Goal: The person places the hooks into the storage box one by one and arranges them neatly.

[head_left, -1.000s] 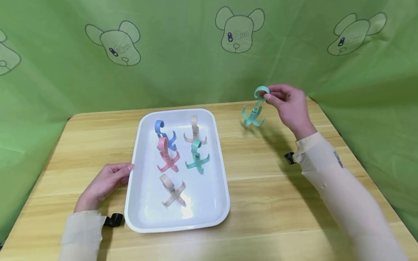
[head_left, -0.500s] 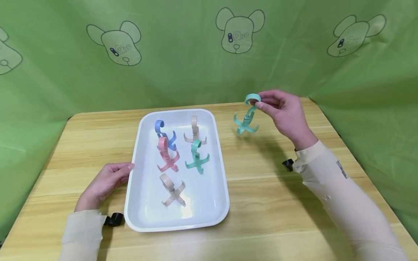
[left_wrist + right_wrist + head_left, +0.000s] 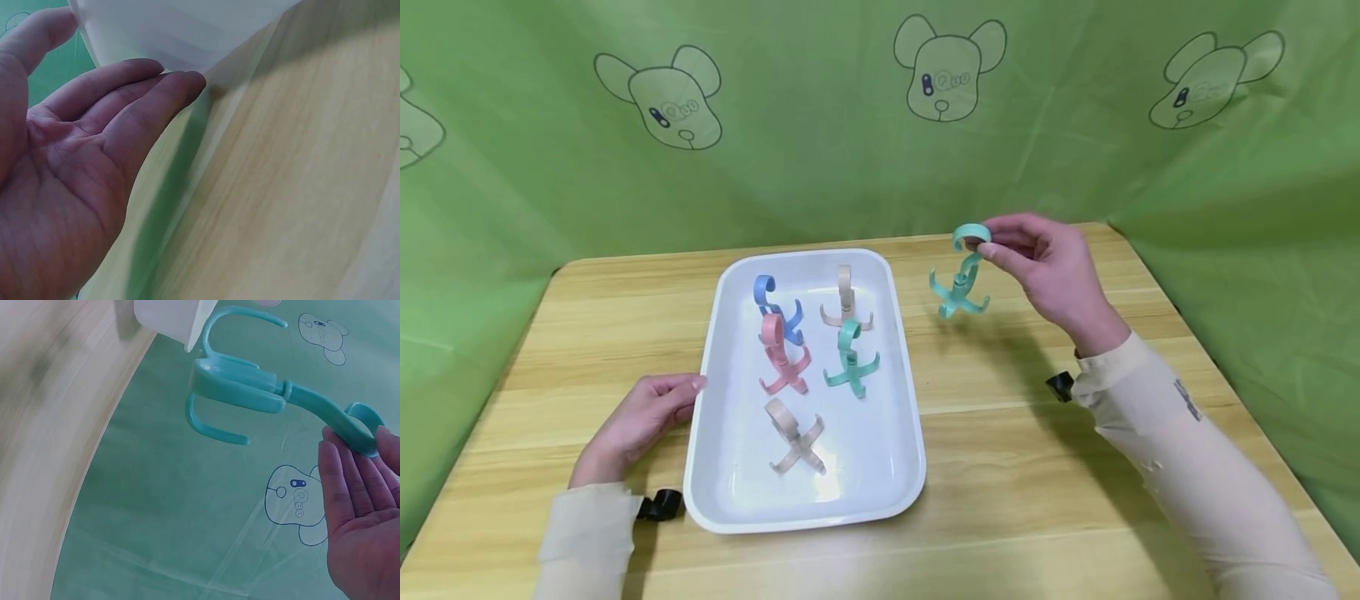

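Observation:
In the head view my right hand (image 3: 1047,271) pinches the curved top of a teal multi-prong hook (image 3: 958,296), held above the table right of the tray. The right wrist view shows the same teal hook (image 3: 240,384) with its prongs pointing away from the fingers. My left hand (image 3: 643,417) holds the left rim of a white tray (image 3: 916,433); the left wrist view shows thumb and fingertips against its outer wall. Inside stand a blue hook (image 3: 792,321), a pink hook (image 3: 784,367), a green hook (image 3: 852,367), and two beige hooks, one at the back (image 3: 846,300), one in front (image 3: 797,446).
The wooden table (image 3: 1000,500) carries the tray left of its middle. A green curtain (image 3: 820,150) with printed animal heads hangs behind and at the sides. Black wrist-camera mounts stick out at the left wrist (image 3: 661,505) and the right wrist (image 3: 1060,386).
The right hand has moved left and a little toward the front with the teal hook, nearer the tray's right side. The left hand and the tray stay in place.

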`<state>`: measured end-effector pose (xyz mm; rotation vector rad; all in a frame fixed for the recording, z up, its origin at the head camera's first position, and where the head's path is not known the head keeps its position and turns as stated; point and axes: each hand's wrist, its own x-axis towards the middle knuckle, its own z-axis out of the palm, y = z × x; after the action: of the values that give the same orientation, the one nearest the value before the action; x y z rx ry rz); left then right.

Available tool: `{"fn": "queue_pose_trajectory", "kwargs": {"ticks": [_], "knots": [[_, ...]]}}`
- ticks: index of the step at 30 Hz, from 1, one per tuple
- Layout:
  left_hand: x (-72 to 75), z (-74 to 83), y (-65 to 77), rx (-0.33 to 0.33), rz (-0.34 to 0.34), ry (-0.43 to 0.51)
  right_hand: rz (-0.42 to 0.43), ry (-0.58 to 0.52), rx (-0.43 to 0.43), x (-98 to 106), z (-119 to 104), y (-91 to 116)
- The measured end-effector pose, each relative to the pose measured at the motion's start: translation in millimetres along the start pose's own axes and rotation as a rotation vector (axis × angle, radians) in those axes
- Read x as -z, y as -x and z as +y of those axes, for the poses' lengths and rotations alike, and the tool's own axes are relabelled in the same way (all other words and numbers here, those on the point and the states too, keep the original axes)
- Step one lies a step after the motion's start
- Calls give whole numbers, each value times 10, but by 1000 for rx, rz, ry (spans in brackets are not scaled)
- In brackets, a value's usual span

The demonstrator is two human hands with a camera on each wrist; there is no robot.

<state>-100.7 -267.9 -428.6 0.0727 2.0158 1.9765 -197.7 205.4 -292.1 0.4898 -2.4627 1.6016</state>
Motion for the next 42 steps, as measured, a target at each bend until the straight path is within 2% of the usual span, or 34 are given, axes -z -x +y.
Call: {"fn": "queue_pose_trajectory", "kwargs": {"ticks": [8,15,20,24,32,42], "knots": [[5,-6,-16,-4,0,-5,-40,-38,65,-64,-83,85],[2,-6,-14,10,11,-6,-111,-118,161,-144,-195,178],[5,-18,-17,1,15,5,-170,-160,194,-203,-250,249],[6,-23,-17,-11,9,12,-183,-146,194,-239,-288,291],[-5,-19,-24,-4,8,-20,-215,-34,235,-290,-325,345],[-6,-14,-22,-8,6,-32,-290,-66,235,-377,-401,423]]}}
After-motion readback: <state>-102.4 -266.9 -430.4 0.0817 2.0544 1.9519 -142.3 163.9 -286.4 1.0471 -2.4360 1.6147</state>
